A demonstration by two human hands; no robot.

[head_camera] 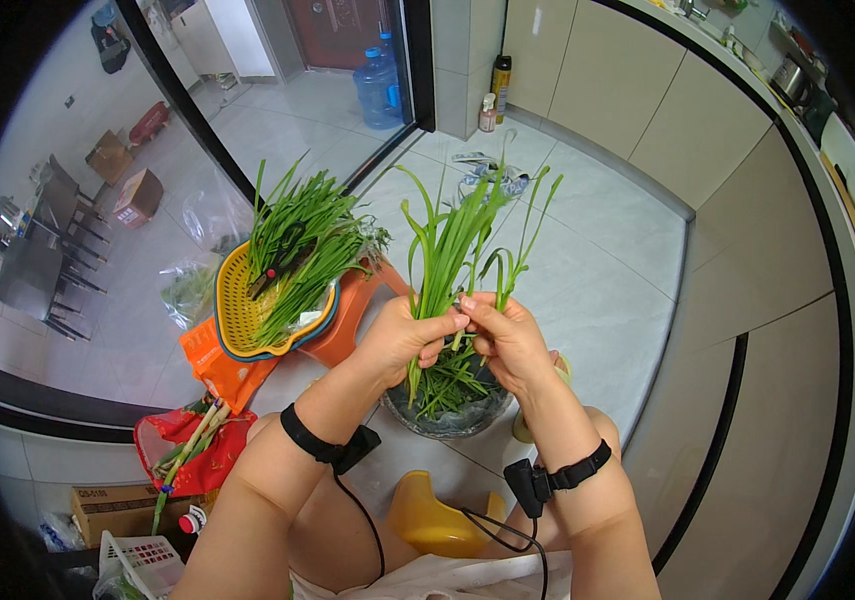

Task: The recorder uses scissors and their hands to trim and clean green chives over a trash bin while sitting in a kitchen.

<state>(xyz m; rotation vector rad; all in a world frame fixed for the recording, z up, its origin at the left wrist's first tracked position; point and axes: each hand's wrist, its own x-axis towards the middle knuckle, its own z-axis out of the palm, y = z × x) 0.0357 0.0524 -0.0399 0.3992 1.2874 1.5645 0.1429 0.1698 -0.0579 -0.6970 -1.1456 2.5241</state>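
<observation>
My left hand (401, 341) grips a bunch of long, flat-leaved green chives (446, 251), their tips pointing away from me. Thumb and fingers of my right hand (506, 337) pinch a few separate stalks (511, 266), some bent over, close beside the bunch. Both hands are over a round bin with a dark plastic liner (435, 429), and the fingertips nearly meet. Cut or torn green scraps (451, 386) lie in the bin. Left of my hands, a yellow perforated basket (234, 304) nested in a blue one holds more chives (307, 206), with black-handled scissors (279, 259) on top.
The basket rests on an orange plastic stool (352, 304). Beside it are an orange bag (226, 367) and a red bag (199, 454) with scallions (199, 442). A yellow plastic seat (435, 517) is between my legs. Cabinets (750, 217) line the right; a black-framed glass partition (195, 112) stands left.
</observation>
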